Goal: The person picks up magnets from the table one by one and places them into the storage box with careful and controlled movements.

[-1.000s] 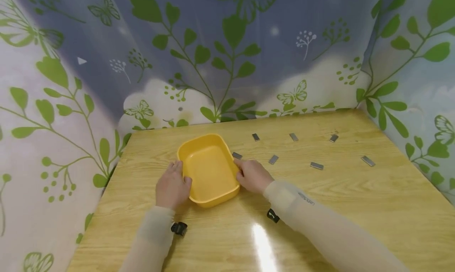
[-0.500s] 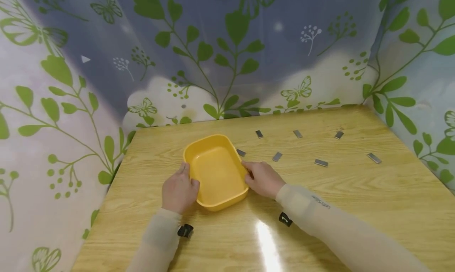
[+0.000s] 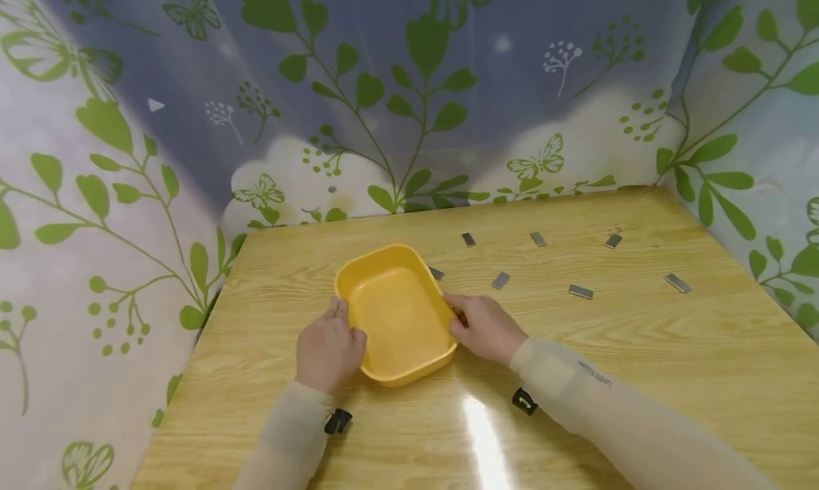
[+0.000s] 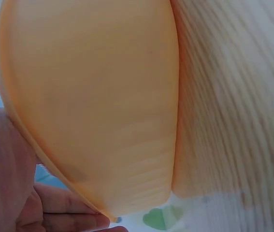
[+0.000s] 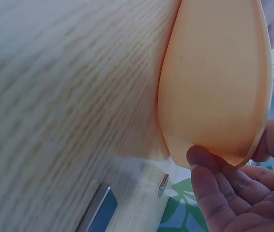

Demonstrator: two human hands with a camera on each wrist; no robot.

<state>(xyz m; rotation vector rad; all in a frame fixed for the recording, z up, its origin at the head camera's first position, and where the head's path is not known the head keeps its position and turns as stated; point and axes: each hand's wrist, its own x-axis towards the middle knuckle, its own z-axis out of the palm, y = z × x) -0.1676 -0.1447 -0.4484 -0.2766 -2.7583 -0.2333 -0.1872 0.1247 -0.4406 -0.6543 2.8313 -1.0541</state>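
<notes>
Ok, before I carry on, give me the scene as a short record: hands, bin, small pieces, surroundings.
Left hand: left hand grips the bin's left side
Right hand: right hand grips the bin's right side
Held item: yellow bin, open side up
Small pieces: seven dark flat pieces, spread apart
Partly hidden: one piece, behind the bin's right edge
Surface: wood-grain table
Backdrop: leaf-and-butterfly curtain

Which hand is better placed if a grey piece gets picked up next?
Probably the right hand: it grips the yellow tray nearer the grey pieces, while the left hand holds the opposite side.
</notes>
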